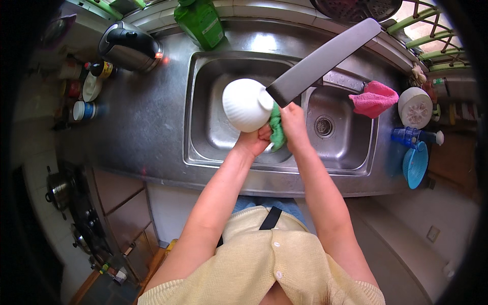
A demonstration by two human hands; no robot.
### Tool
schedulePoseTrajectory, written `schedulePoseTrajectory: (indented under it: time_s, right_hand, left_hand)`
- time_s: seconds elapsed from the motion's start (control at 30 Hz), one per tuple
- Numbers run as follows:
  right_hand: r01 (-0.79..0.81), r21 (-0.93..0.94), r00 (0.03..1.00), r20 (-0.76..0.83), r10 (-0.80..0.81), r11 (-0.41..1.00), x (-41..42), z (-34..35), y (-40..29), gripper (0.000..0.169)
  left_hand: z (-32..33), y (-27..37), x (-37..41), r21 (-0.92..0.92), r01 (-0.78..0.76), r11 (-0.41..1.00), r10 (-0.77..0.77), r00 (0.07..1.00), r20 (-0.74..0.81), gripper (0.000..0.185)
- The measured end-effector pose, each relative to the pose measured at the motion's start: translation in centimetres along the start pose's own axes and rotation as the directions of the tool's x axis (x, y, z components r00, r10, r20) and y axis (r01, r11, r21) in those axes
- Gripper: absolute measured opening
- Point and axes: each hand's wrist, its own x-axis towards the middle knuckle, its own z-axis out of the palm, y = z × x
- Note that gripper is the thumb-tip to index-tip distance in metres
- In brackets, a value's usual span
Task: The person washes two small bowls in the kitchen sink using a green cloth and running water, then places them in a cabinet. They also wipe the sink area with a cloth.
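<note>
Over the large basin of a steel double sink [185,129], a white fluted bowl [244,105] is tipped on its side, its foot facing right. My left hand [256,142] grips the bowl from below, and the bowl hides part of its fingers. A green cloth [277,133] is bunched in my right hand [294,121], beside the bowl's foot and my left fingers. The wide grey faucet spout [324,63] passes above both hands and covers some of the right fingertips.
Left on the counter stand an electric kettle [127,45] with a red light and several jars. A green bottle [201,24] is behind the sink. Rightward are a pink cloth [373,100], a cut melon [415,108], a blue cup [405,137] and a blue colander [415,167].
</note>
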Motion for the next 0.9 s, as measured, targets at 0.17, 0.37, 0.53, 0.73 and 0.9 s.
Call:
schedulePoseTrajectory:
  time_s: [0.17,0.37,0.53,0.73,0.9]
  right_hand:
    - [0.304,-0.494,0.915,-0.086,-0.393,0.815,-2.0,1.3,1.1,0.026]
    - [0.586,-0.507,0.722,-0.029,-0.692,0.632,-3.4,1.4,-1.7,0.023]
    - [0.514,-0.298,0.837,-0.029,-0.546,0.804,-1.4,-0.5,-3.3,0.020]
    - [0.174,-0.347,0.984,0.099,-0.148,0.921,-0.8,-4.4,-0.6,0.022]
    - [0.049,0.148,0.990,-0.136,-0.029,0.988,-1.6,-5.7,0.7,0.024]
  left_hand:
    - [-1.6,-0.8,2.9,0.115,-0.247,0.962,0.263,0.953,-0.148,0.037]
    - [-1.0,0.3,2.7,-0.080,-0.082,0.993,0.080,0.996,-0.029,0.030]
    - [-2.5,0.5,1.0,-0.188,0.126,0.974,-0.079,0.968,0.239,0.022]
    - [2.8,2.9,-0.4,0.343,-0.133,0.930,0.217,0.951,-0.219,0.030]
    - [3.5,2.4,-0.7,0.551,-0.230,0.803,0.409,0.884,-0.228,0.054]
